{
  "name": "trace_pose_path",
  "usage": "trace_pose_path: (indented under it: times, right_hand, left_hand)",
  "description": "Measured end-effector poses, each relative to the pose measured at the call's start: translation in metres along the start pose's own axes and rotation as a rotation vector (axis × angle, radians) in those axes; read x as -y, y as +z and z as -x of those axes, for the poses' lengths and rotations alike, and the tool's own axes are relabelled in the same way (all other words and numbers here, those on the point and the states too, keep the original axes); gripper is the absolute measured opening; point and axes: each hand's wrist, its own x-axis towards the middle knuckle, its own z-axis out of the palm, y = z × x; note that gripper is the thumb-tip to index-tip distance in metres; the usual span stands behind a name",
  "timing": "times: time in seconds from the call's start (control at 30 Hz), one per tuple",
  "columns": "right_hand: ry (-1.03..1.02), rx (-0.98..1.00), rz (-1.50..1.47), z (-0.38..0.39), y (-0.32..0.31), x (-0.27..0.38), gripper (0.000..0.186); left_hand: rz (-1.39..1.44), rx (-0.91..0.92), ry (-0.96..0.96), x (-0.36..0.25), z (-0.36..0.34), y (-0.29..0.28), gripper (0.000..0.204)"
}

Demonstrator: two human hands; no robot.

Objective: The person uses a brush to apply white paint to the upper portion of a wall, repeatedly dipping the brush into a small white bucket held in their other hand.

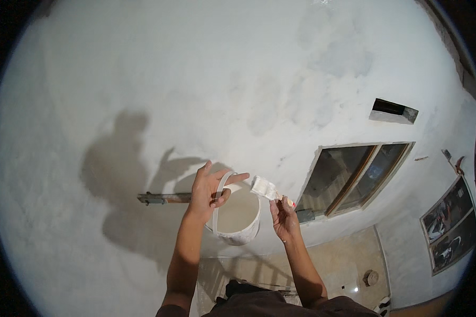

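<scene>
Nearest the camera, a dark shirt (269, 306) fills the lower edge, with both bare forearms reaching up from it toward the wall (195, 95). Most of that wall carries a whitish coat, so the coating looks well advanced, judging by the spread of it. It is uneven, though: darker grey patches (346, 58) show in the upper part and more around the middle, and whether these are damp or thinly covered cannot be told. The bucket (239, 236) hangs or stands in front of the wall, between the hands, with pale liquid inside; what bears its weight is hidden. The paintbrush (263, 186) has white-loaded bristles and lies just beside the bucket's right rim, so it seems between strokes.

The left forearm rises nearly straight, and the left hand (203, 193) is open, its fingers spread: one points up, another stretches to the right over the bucket. The white bucket handle (216, 216) crosses in front of those fingers; whether they carry any load is unclear. The right forearm slants up and leftward, and the right hand (285, 219) grips the paintbrush by its handle, bristles tilted up and to the left. Beyond the right hand is a wood-framed window (349, 177).
</scene>
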Motion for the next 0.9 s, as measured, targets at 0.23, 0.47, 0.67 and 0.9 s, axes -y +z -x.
trace_pose_path:
  times: [0.23, 0.47, 0.67, 0.9]
  right_hand:
    - [-0.263, 0.009, -0.027, -0.012, 0.027, 0.036, 0.027]
    - [-0.794, 0.157, 0.213, -0.053, 0.107, 0.129, 0.021]
    - [-1.773, 0.368, 0.892, -0.076, 0.219, 0.212, 0.012]
    - [-1.706, 0.312, 1.680, -0.087, 0.220, 0.224, 0.026]
  left_hand:
    - [0.075, 0.039, -0.003, -0.004, 0.001, 0.001, 0.091]
    - [0.096, 0.096, -0.038, -0.022, 0.007, 0.010, 0.076]
    - [0.092, 0.184, -0.033, -0.025, 0.010, 0.009, 0.077]
    - [0.081, 0.247, -0.012, -0.013, 0.000, -0.008, 0.077]
